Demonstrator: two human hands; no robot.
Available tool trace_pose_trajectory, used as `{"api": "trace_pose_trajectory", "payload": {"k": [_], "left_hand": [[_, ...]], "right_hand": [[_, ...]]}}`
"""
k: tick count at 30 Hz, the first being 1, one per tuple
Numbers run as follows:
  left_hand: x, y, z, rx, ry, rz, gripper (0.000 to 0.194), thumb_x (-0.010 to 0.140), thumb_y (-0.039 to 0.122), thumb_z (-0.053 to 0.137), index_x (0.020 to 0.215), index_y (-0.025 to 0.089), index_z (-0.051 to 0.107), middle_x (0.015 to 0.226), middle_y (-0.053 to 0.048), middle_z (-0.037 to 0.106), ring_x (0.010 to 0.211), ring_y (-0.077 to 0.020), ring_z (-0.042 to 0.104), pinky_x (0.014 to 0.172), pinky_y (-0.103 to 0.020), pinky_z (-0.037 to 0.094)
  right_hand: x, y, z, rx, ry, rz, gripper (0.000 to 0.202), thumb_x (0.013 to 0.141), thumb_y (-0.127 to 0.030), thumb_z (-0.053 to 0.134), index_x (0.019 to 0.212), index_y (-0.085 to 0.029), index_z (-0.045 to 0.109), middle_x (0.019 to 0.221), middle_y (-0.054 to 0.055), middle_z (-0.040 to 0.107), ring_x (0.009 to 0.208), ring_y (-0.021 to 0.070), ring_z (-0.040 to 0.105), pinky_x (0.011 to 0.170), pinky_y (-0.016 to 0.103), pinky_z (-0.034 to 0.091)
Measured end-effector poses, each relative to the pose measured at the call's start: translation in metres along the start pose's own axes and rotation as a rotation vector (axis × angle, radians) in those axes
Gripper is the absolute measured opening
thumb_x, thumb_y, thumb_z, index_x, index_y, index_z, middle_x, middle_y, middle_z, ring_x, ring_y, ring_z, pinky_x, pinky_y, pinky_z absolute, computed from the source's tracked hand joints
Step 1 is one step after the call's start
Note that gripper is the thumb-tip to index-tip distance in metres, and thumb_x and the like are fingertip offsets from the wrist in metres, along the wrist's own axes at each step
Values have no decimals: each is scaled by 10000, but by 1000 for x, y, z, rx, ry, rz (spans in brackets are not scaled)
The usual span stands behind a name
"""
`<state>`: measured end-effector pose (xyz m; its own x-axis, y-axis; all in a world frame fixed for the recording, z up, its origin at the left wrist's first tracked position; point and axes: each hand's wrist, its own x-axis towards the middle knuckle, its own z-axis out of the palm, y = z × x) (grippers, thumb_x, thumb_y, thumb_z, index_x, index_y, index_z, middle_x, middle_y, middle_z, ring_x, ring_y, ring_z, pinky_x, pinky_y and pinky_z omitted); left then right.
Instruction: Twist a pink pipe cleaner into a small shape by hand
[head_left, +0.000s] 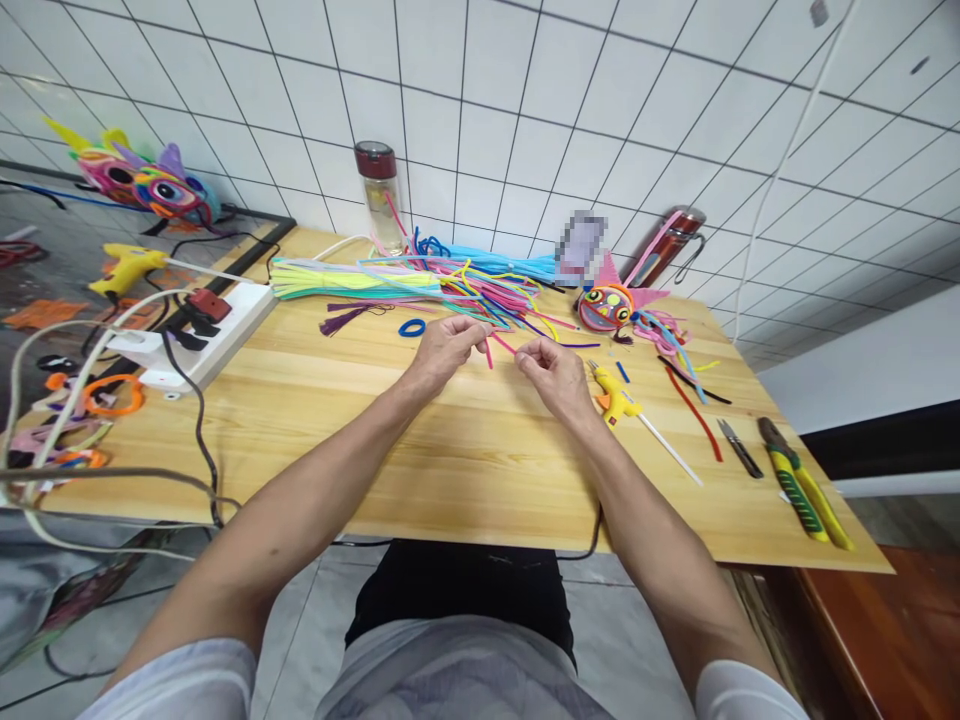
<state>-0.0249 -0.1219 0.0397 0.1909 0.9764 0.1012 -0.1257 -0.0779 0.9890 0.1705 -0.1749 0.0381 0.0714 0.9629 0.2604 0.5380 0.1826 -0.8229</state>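
Note:
Over the middle of the wooden table, a pink pipe cleaner (504,344) is pinched at both sides, with a short end hanging down by the left fingers. My left hand (452,350) is closed on it, thumb and forefinger together. My right hand (553,372) grips the other part, its fingers curled. Just beyond the hands lies a loose pile of colourful pipe cleaners (495,290), with a yellow-green bundle (352,280) at its left. A blue ring (412,328) lies near my left hand. Close to my right hand are a yellow glue gun (619,396) and a short blue piece (622,372).
Pliers (802,480), small snips (740,448) and a red strip (694,415) lie at the right. A colourful mask-like figure (604,308) stands behind. Two bottles, one clear (382,205) and one red (667,245), stand by the wall. A white power strip (206,340) with cables occupies the left.

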Motion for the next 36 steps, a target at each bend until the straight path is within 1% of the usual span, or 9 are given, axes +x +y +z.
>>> {"api": "trace_pose_trajectory", "payload": {"k": [5,10,15,28,36], "left_hand": [[-1,1,0,0,9,4,356,722,464,801,590,171,648,497,42,474,457,-64,299,477,-266,177],[-3,4,2,-8,19,3,317,709,432,783,597,169,644,563,12,585,469,-60,315,477,-260,193],[-4,6,4,-3,24,-3,295,710,418,764,592,170,653,537,14,563,462,-64,307,472,-255,178],[-4,3,4,-10,34,-9,305,728,423,772,601,168,662,535,10,552,451,-61,295,464,-249,179],[-6,7,5,-22,39,-8,289,713,417,775,614,168,666,588,-5,616,461,-60,327,459,-249,198]], "right_hand": [[0,-2,0,6,24,5,211,817,-404,641,814,-209,722,705,8,698,645,166,586,655,301,429],[-2,-7,-2,-16,20,-8,184,821,-379,635,778,-213,702,684,1,680,635,160,568,654,296,436],[-3,-10,-3,-9,21,13,192,814,-388,620,778,-214,692,679,-8,659,628,154,553,668,300,437],[-3,-11,-3,-12,36,21,190,810,-390,620,775,-216,688,693,-5,670,642,158,559,680,302,441],[-3,-13,-2,-3,26,27,172,820,-377,624,770,-225,685,688,-5,665,657,164,574,667,295,444]]}}
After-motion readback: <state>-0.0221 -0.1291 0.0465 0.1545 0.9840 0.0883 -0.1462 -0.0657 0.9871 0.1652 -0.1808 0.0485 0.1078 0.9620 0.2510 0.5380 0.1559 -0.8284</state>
